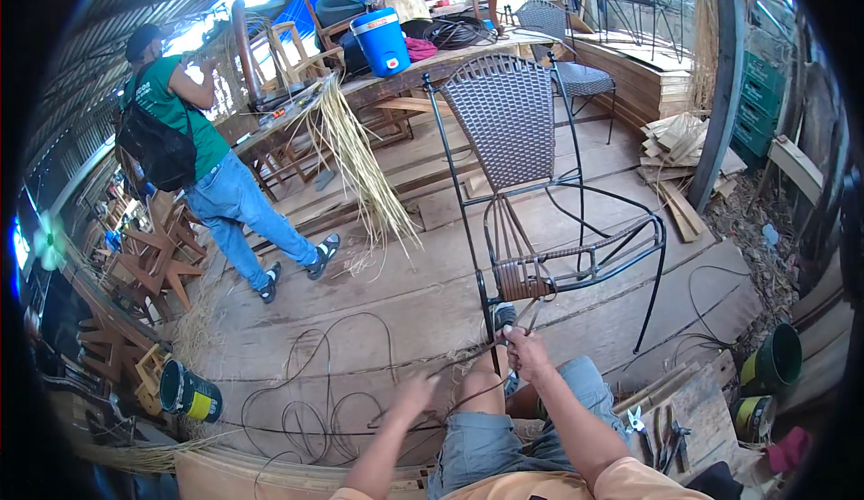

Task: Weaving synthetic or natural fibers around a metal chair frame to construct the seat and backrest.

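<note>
A chair with a black metal frame and a woven brown back stands before my knees. Brown strips are wound side by side over one corner of its seat frame, the rest of which is bare bars. Just below that wrapped corner, my right hand is closed on a brown weaving strip. Lower and to the left, my left hand is smeared by motion; its fingers are not clear. Long loops of dark strip lie on the floor beside it.
Pliers and cutters lie on boards at my right, near dark green buckets. Another bucket stands at left. A person in a green shirt stands by a workbench bearing a blue cooler; pale fibres hang off it.
</note>
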